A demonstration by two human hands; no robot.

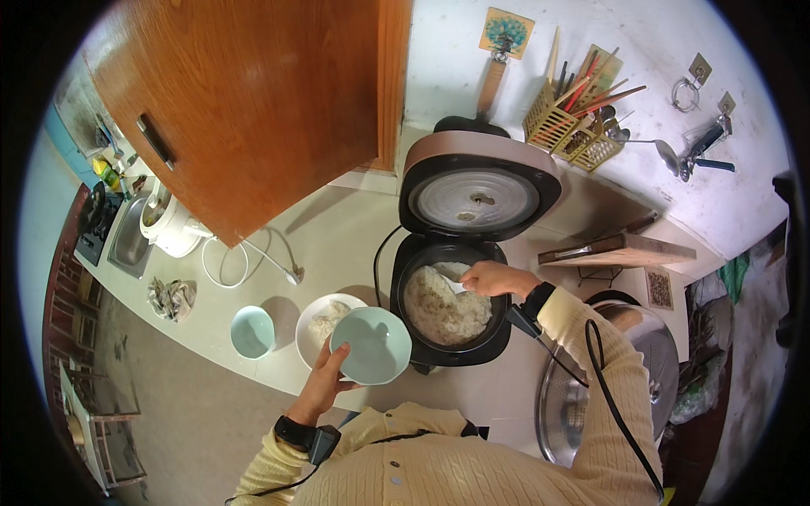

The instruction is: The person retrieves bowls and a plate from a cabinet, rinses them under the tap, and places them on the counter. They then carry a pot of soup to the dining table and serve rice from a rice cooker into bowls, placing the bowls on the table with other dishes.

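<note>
My left hand (324, 384) grips the rim of a pale green bowl (372, 346), which looks empty and is held just left of the rice cooker. Behind it, partly covered, a white bowl (305, 322) with some rice stands on the counter. My right hand (497, 279) is closed on a white rice paddle (454, 286), its blade touching the cooked rice (446, 313) in the open rice cooker (400, 338). The cooker's lid (478, 190) stands raised at the back. Farther left on the counter is a smaller pale green bowl (252, 333).
A wooden cabinet door (253, 95) overhangs the back left. A crumpled cloth (172, 299), a white appliance (174, 231) and its cord lie left. To the right are a large steel pot (607, 379) and a wooden cutting board (623, 250); a chopsticks holder (563, 129) hangs above.
</note>
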